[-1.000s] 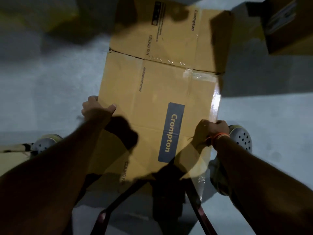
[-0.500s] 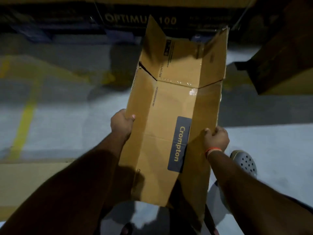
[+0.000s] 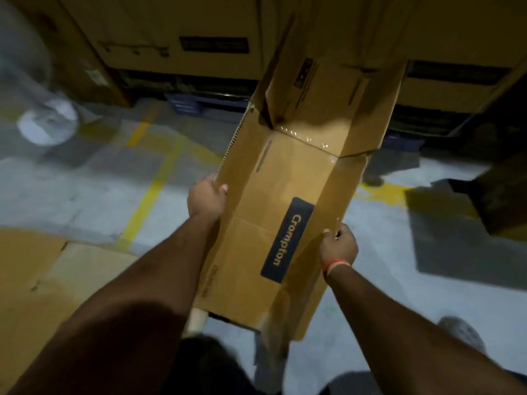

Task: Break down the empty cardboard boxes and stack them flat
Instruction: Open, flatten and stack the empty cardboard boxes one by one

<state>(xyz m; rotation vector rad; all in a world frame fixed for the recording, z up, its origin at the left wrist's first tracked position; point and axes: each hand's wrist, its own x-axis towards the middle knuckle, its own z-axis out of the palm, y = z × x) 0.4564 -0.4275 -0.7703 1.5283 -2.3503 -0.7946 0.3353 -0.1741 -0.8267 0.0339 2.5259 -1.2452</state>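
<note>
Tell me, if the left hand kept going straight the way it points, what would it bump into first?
Probably just the Crompton box it already grips; the left hand points up along that box's left edge. Beyond that, likely the stacked boxes, though depth is unclear.

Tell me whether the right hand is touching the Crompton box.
Touching. The head view shows the right hand gripping the right edge of the Crompton box.

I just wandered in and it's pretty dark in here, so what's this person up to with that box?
A person is breaking down a cardboard box printed "Crompton". The left hand grips its left edge and the right hand grips its right edge, holding it up off the floor. It is opened out but not fully flat: its side panels angle upward. Flattened cardboard already lies on the floor to the left.
</note>
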